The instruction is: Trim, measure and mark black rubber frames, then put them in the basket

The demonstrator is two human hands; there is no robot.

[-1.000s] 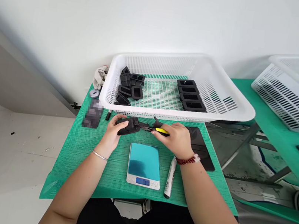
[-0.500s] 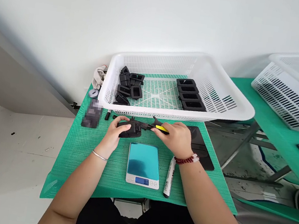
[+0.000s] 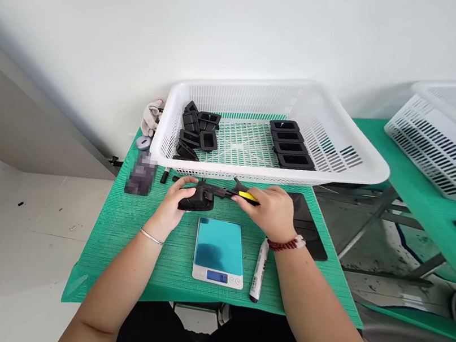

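My left hand (image 3: pixel 174 200) grips a black plastic part (image 3: pixel 198 198) by its left side, above the green-covered table. In my right hand (image 3: pixel 271 212) is a tool with a yellow handle (image 3: pixel 248 197), its dark tip touching the right side of the part. Just below the hands lies a digital scale (image 3: pixel 220 247) with a bare plate and a lit display. Beyond them a white basket (image 3: pixel 249 171) holds several black frames (image 3: pixel 293 161) in a row at right and a loose pile of black parts (image 3: pixel 208 140) at left.
A white marker (image 3: pixel 258 273) lies right of the scale. A dark flat object (image 3: pixel 309 229) is partly under my right hand. Left of the basket are a pale glove (image 3: pixel 151 118), a small round-ended case (image 3: pixel 143 143) and a blurred dark item (image 3: pixel 140 175). Another basket (image 3: pixel 450 147) stands at right.
The black part has tilted slightly in my left hand, and the left thumb has shifted a little to the left. My right hand keeps the tool against it.
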